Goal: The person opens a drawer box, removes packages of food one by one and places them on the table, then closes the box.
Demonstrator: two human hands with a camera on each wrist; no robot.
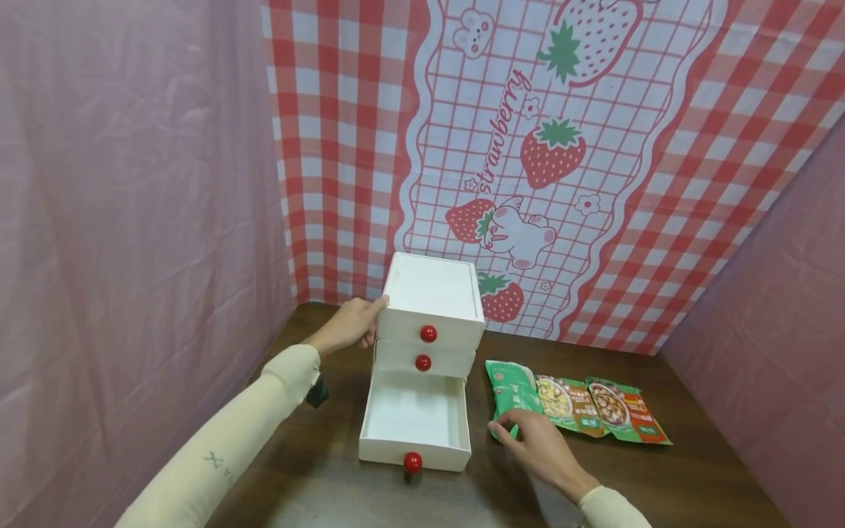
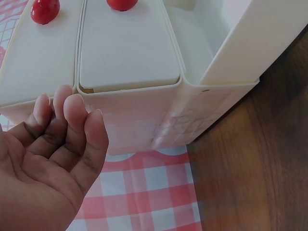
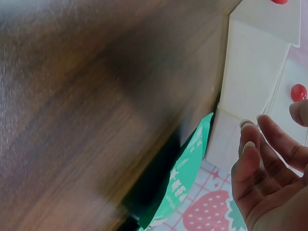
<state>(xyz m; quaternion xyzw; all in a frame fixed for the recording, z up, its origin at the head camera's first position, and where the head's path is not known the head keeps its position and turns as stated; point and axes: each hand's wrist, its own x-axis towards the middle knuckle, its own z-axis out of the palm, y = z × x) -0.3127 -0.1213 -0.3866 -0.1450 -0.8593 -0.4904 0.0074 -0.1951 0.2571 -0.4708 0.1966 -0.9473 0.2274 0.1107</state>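
Nearest the lens: right hand, grip spread and relaxed, fingertips touching the green snack packet beside the open bottom drawer. Three packets in a row on the bench: green, then two orange-and-green; bare wood right of them. Left hand, grip loosely open, resting against the white drawer unit. Three drawers, three red knobs.

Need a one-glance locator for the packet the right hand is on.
Start at the white three-drawer box with red knobs on the dark wooden table. Three flat snack packets lie in a row to its right. Take the all-green packet nearest the box, under the right hand; the other two show orange and food pictures.
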